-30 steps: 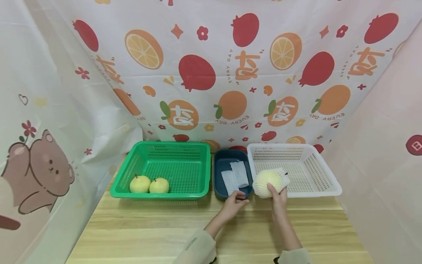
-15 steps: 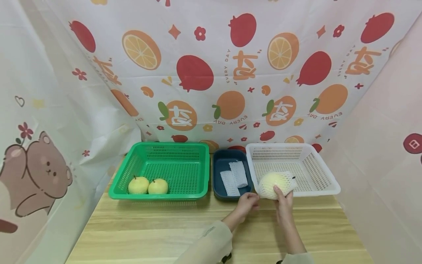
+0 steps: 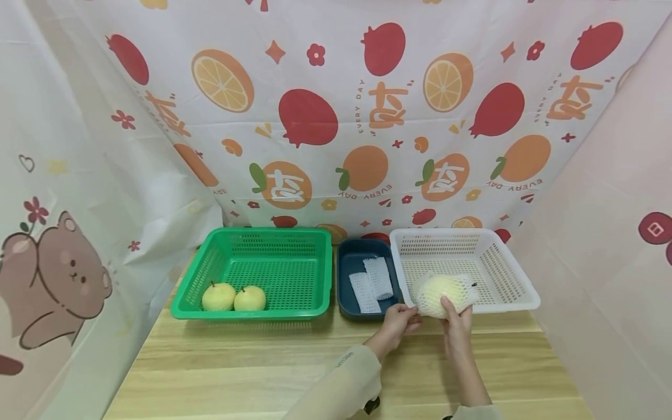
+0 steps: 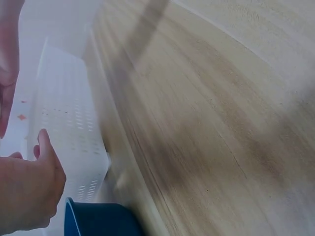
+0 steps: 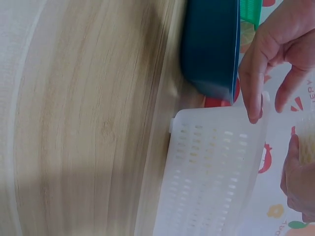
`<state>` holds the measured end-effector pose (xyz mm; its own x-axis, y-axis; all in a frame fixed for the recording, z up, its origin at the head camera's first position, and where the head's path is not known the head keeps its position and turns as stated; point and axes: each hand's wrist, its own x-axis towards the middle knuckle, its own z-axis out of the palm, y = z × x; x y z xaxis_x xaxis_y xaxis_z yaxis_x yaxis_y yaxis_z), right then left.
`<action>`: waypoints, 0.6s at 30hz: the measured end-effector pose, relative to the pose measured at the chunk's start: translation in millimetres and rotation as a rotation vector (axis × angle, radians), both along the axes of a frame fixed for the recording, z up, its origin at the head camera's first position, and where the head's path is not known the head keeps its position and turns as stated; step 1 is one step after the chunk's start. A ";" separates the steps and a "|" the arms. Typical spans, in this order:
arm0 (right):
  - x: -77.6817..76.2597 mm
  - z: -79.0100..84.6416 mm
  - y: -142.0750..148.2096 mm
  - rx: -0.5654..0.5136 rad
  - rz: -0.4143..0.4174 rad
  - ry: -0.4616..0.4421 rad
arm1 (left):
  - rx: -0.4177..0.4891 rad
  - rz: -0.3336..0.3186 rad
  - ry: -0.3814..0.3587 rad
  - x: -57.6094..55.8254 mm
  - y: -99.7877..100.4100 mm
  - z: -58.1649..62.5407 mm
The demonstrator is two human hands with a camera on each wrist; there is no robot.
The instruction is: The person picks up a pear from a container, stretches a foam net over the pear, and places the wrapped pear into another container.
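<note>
My right hand (image 3: 458, 335) holds a pale yellow pear (image 3: 443, 291) over the front of the white basket (image 3: 517, 306). A white foam net sleeve (image 3: 466, 290) wraps the pear, and the dark stem pokes out at its right end. At the sleeve's left end, my left hand (image 3: 395, 328) pinches the edge with its fingertips. Left-hand fingers also show in the right wrist view, curving down near the basket; the sleeve is mostly cut off there. Two flat foam net sleeves (image 3: 364, 291) lie in the dark blue tray (image 3: 343, 309).
A green basket (image 3: 252, 315) at the left carries two bare pears (image 3: 249, 298) in its front left corner. The blue tray stands between the two baskets. All rest along the back of a wooden table (image 3: 236, 367), before a fruit-print curtain (image 3: 336, 70).
My left hand has moved right, from the front of the blue tray to the left end of the foam sleeve. The right hand has shifted slightly right with the wrapped pear.
</note>
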<state>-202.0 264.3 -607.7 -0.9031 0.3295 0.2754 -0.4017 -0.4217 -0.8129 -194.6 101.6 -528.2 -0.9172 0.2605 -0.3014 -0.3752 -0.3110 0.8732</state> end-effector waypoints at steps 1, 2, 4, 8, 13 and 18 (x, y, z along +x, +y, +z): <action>5.4 13.1 -5.1 -0.007 -0.006 -0.012 | -0.001 0.012 -0.004 -1.0 0.6 0.0; 11.4 27.8 -11.1 -0.014 -0.007 -0.017 | 0.000 0.025 -0.004 -2.1 1.1 -0.1; 23.6 58.3 -23.3 -0.008 -0.026 -0.056 | 0.001 0.062 -0.002 -4.5 2.2 -0.7; 28.8 75.0 -28.3 -0.006 -0.043 -0.081 | -0.071 0.137 0.045 -8.6 4.4 -1.8; 1.4 15.9 3.4 0.028 -0.067 -0.081 | -0.253 0.162 0.136 -13.2 8.7 -4.0; 0.0 14.0 6.7 -0.018 -0.046 -0.050 | -0.245 0.140 0.143 -15.9 11.6 -3.9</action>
